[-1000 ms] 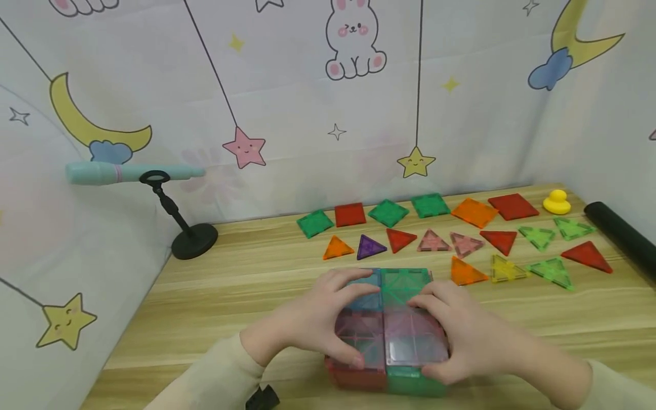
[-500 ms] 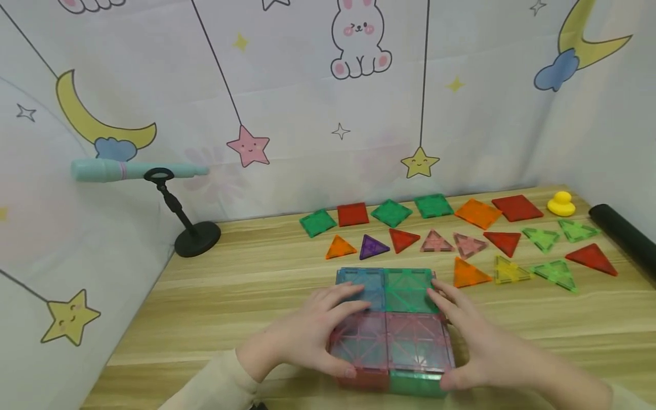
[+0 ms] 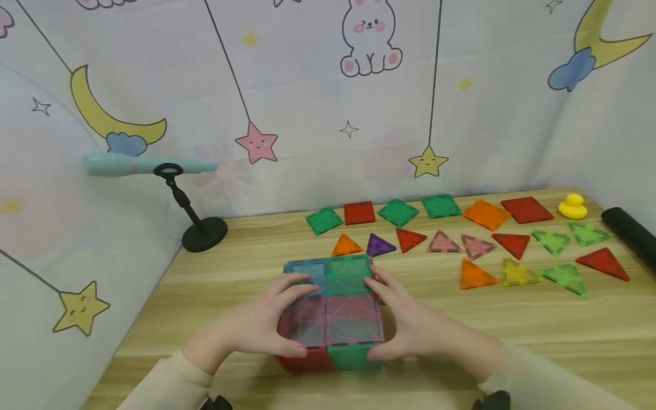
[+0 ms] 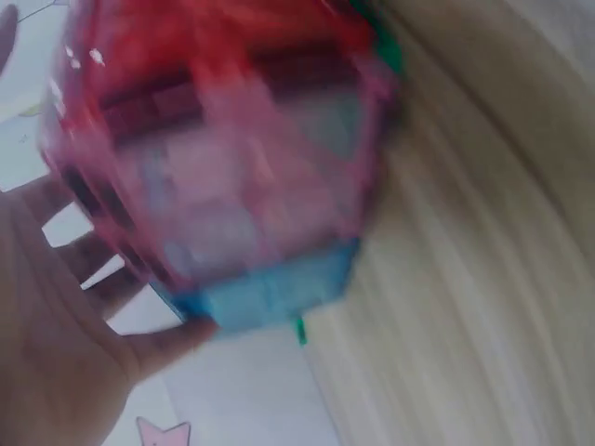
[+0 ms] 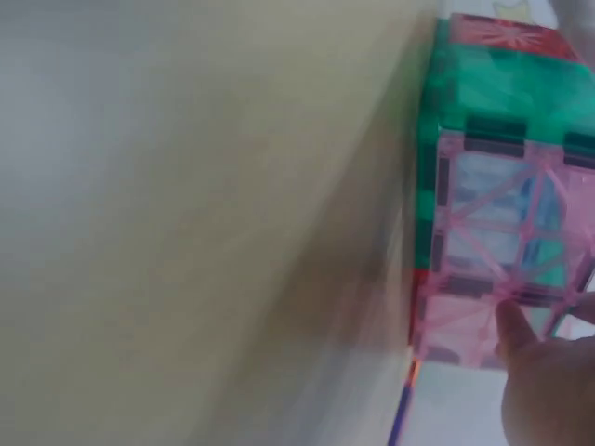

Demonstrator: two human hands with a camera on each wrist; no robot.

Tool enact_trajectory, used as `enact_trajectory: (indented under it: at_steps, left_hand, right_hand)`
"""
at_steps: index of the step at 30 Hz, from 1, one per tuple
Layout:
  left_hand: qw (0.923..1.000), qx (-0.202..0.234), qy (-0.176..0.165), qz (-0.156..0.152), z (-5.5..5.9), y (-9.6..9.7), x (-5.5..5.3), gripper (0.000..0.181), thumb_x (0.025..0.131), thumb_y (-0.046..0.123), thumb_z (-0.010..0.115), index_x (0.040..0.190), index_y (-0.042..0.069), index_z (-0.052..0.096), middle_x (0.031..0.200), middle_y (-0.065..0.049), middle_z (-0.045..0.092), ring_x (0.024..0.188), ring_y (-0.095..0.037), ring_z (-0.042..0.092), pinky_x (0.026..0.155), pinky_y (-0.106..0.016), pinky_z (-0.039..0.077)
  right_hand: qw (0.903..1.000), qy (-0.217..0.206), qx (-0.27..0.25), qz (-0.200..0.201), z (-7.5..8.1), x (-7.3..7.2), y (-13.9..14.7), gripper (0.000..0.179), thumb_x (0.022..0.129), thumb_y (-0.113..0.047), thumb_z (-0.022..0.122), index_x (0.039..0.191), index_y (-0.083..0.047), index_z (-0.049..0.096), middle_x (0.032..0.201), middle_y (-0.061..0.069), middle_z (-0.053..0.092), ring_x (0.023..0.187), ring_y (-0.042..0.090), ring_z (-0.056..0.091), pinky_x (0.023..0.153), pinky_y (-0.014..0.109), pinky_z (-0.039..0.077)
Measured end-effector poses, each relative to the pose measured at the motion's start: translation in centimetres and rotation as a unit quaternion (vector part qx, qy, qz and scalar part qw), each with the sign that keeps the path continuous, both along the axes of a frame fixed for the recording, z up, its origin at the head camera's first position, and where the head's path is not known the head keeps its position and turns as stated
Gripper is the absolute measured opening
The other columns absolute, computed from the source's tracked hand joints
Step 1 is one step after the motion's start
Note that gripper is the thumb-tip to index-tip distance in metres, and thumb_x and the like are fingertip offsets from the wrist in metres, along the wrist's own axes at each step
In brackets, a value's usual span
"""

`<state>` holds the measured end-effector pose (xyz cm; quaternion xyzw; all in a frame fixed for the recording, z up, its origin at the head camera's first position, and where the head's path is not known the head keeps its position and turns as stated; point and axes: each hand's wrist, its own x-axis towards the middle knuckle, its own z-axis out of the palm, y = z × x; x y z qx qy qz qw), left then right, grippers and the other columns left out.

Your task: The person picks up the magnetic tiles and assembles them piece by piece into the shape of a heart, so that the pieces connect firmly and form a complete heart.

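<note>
So the left hand (image 3: 251, 326) and right hand (image 3: 417, 327) grip a see-through colored box (image 3: 353, 320) between them, fingers and thumbs curved round its sides, at the counter's (image 3: 256, 245) near part. Past it: loose triangles (image 3: 445, 244), then squares (image 3: 487, 214) and a rubber duck (image 3: 572, 207).

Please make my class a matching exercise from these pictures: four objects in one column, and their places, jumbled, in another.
Objects
1. Yellow duck
2. Tile block
3. Purple triangle
4. Black stand

Places
A. Between an orange triangle and a red triangle
B. Under a turquoise rod
C. Near the table's far right corner
D. Between the left hand and right hand

Pairs: 1-C, 2-D, 3-A, 4-B
</note>
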<state>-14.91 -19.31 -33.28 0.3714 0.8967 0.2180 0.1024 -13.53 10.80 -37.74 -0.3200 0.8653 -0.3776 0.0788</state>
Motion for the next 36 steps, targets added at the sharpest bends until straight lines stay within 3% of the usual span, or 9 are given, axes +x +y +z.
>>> enact_trajectory:
  at_steps: [4,8,12,15,20,24,30,33,36]
  left_hand:
    - [0.9973,-0.05,0.044,0.032,0.2,-1.5,-0.6,0.088,0.069,0.059,0.073,0.142,0.021,0.041,0.148,-0.007,0.026,0.133,-0.033,0.025,0.095,-0.056,0.037]
    - [0.9926,-0.057,0.089,0.06,-0.8,-4.0,-2.0,0.08,0.068,0.052,0.077,0.137,0.022,0.048,0.145,-0.008,0.032,0.129,-0.037,0.031,0.093,-0.057,0.038]
    - [0.9929,-0.025,0.084,0.08,-1.6,-6.4,-3.2,0.076,0.068,0.043,0.08,0.134,0.02,0.051,0.145,-0.009,0.033,0.129,-0.039,0.031,0.091,-0.056,0.04]
    - [0.9921,-0.016,0.076,0.099,-1.7,-7.6,-3.6,0.076,0.068,0.04,0.08,0.135,0.018,0.051,0.145,-0.01,0.032,0.13,-0.04,0.029,0.092,-0.059,0.039]
    - [0.9877,-0.034,0.097,0.118,-1.5,-8.3,-3.8,0.076,0.069,0.037,0.078,0.135,0.015,0.049,0.145,-0.011,0.033,0.131,-0.041,0.028,0.098,-0.065,0.027]
    - [0.9828,-0.026,0.147,0.109,-0.9,-6.8,-3.2,0.08,0.069,0.04,0.077,0.137,0.013,0.045,0.143,-0.011,0.037,0.132,-0.036,0.029,0.102,-0.066,0.011]
    - [0.9667,0.061,0.241,0.063,0.6,-1.2,-1.9,0.076,0.073,0.044,0.074,0.135,0.01,0.048,0.138,-0.009,0.046,0.13,-0.032,0.034,0.104,-0.062,0.008]
    - [0.9726,0.094,0.21,0.035,0.9,1.8,-1.2,0.072,0.076,0.037,0.075,0.135,0.007,0.047,0.136,-0.01,0.048,0.128,-0.029,0.038,0.105,-0.056,0.017]
    - [0.9863,0.105,0.125,0.025,0.7,4.4,-0.3,0.07,0.08,0.033,0.074,0.138,0.007,0.044,0.137,-0.009,0.047,0.127,-0.026,0.04,0.104,-0.048,0.03]
  right_hand:
    - [0.9999,-0.008,0.001,0.008,0.3,-2.4,-3.9,0.11,0.069,-0.052,0.078,0.149,-0.006,0.018,0.155,0.008,-0.002,0.136,0.034,0.023,0.099,0.052,0.036]
    - [0.9999,0.0,0.002,0.014,0.2,-4.9,-6.1,0.108,0.072,-0.052,0.075,0.149,-0.005,0.018,0.155,0.012,0.003,0.137,0.035,0.019,0.102,0.051,0.032]
    - [0.9962,0.043,0.05,-0.057,-0.8,-7.8,-4.4,0.089,0.082,-0.046,0.069,0.145,0.001,0.029,0.148,0.022,0.024,0.133,0.039,0.026,0.103,0.053,0.029]
    - [0.9838,0.06,0.128,-0.11,-1.4,-9.9,-2.1,0.073,0.087,-0.039,0.064,0.139,0.006,0.039,0.138,0.027,0.037,0.128,0.043,0.032,0.104,0.054,0.028]
    - [0.975,0.04,0.2,-0.089,-1.5,-11.9,-0.1,0.068,0.089,-0.035,0.061,0.137,0.008,0.039,0.139,0.029,0.037,0.13,0.044,0.03,0.106,0.053,0.023]
    - [0.9728,0.031,0.221,-0.061,-1.4,-12.5,-0.2,0.067,0.09,-0.03,0.058,0.14,0.008,0.035,0.143,0.027,0.033,0.133,0.042,0.027,0.108,0.052,0.019]
    - [0.9684,0.048,0.245,-0.007,-1.2,-12.7,-0.7,0.06,0.09,-0.019,0.055,0.141,0.005,0.035,0.145,0.023,0.032,0.133,0.039,0.028,0.108,0.049,0.021]
    - [0.9661,0.048,0.254,0.009,-1.1,-11.8,-0.2,0.059,0.089,-0.017,0.056,0.142,0.002,0.036,0.146,0.02,0.033,0.133,0.039,0.029,0.108,0.05,0.023]
    - [0.9652,0.043,0.257,0.018,-1.0,-10.1,0.9,0.058,0.091,-0.019,0.055,0.143,-0.003,0.036,0.147,0.016,0.033,0.134,0.038,0.027,0.107,0.051,0.022]
